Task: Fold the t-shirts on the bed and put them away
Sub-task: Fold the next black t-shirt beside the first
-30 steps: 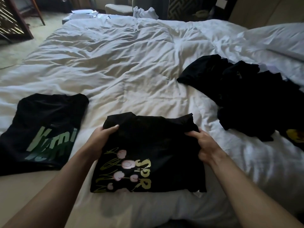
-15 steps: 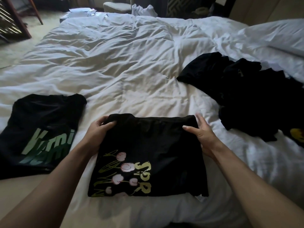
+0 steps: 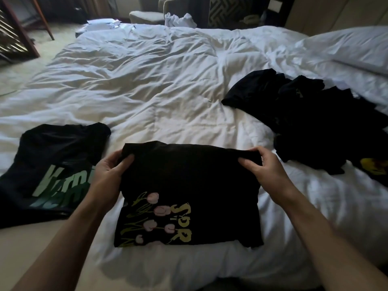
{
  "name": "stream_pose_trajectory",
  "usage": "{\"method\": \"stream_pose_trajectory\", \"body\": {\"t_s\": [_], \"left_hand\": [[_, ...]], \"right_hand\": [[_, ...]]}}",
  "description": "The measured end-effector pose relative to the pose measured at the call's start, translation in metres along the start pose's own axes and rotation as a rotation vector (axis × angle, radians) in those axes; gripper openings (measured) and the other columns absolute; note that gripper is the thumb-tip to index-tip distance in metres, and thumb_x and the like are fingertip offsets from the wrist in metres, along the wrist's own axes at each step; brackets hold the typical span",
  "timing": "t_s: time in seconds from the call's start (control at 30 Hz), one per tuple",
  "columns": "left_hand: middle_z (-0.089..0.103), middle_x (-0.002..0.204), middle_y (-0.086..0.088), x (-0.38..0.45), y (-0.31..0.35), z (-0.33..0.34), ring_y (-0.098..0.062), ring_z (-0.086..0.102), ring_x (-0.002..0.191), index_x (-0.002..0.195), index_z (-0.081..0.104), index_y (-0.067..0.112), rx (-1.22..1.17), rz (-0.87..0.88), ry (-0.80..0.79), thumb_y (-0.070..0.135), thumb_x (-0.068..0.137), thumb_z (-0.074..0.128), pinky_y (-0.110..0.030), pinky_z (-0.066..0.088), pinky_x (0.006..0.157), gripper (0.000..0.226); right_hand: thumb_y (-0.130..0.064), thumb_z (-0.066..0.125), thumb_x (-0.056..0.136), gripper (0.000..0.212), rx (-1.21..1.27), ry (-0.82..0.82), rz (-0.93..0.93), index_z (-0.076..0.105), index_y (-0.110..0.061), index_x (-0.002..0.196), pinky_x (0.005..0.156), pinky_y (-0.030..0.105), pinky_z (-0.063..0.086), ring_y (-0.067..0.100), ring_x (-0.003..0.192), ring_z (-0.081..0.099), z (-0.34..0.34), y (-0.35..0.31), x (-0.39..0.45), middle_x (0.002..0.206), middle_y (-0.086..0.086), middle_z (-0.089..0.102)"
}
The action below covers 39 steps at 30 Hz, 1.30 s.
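Left hand: my left hand [image 3: 109, 175] grips the far left corner of the folded shirt, thumb on top, fingers curled under the edge.
Right hand: my right hand [image 3: 262, 166] pinches the far right corner of the same shirt, thumb over the fold and fingers wrapped behind it.
Folded shirt: the black shirt with pink flowers and yellow letters [image 3: 189, 196] lies between my two hands, its near edge flat on the duvet, its far edge bunched in my grip.
Second shirt: a black shirt with green lettering [image 3: 52, 164] lies flat just outside my left hand, partly behind my left wrist.
Pile: a heap of unfolded black shirts [image 3: 315, 114] sits beyond and outside my right hand, near it but not touching.
Bed: the white rumpled duvet [image 3: 157, 85] spreads out beyond both hands.
Pillow: a white pillow [image 3: 346, 47] lies far beyond my right hand, past the pile.
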<state>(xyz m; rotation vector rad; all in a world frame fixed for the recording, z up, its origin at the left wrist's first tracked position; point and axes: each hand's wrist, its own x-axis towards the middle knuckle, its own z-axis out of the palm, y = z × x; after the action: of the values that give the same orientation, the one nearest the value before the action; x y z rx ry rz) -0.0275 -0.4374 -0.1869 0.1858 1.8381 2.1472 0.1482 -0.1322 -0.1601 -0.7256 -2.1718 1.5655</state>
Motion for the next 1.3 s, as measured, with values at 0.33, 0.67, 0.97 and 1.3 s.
{"method": "stream_pose_trajectory", "body": {"t_s": [0.33,0.67,0.97,1.3], "left_hand": [[0.071,0.094,-0.017,0.06,-0.031,0.015,-0.034,0.067,0.089,0.104,0.069,0.004,0.394,-0.203,0.185,0.025,0.092,0.065,-0.047,0.055,0.085,0.025],[0.058,0.117,-0.016,0.061,-0.047,0.016,-0.034,0.055,0.111,0.132,0.052,0.012,1.003,0.076,0.174,0.021,0.092,0.06,-0.043,0.042,0.094,0.042],[0.069,0.092,-0.011,0.064,-0.031,0.007,-0.031,0.065,0.091,0.096,0.067,0.01,0.904,0.01,0.005,0.036,0.098,0.057,-0.032,0.039,0.07,0.028],[0.065,0.087,-0.009,0.065,-0.004,0.0,-0.017,0.059,0.066,0.101,0.064,0.018,0.816,-0.396,-0.33,0.035,0.094,0.064,-0.022,0.042,0.045,0.019]], "right_hand": [[-0.011,0.067,0.091,0.012,-0.005,-0.028,0.309,0.065,0.001,0.092,0.084,0.049,0.055,0.031,0.082,0.064,0.022,0.026,0.052,0.089,0.018,0.066],[-0.036,0.059,0.093,0.041,-0.657,0.145,0.286,0.056,-0.003,0.117,0.103,0.043,0.04,0.04,0.124,0.043,0.052,0.046,0.06,0.134,0.022,0.044],[-0.033,0.064,0.093,0.033,-0.411,0.048,0.202,0.06,-0.001,0.095,0.081,0.041,0.051,0.033,0.094,0.064,0.031,0.043,0.057,0.098,0.015,0.067],[-0.019,0.071,0.087,0.015,-0.219,-0.184,0.421,0.065,-0.006,0.091,0.067,0.03,0.053,0.021,0.073,0.066,0.025,0.038,0.066,0.086,0.01,0.069]]}}
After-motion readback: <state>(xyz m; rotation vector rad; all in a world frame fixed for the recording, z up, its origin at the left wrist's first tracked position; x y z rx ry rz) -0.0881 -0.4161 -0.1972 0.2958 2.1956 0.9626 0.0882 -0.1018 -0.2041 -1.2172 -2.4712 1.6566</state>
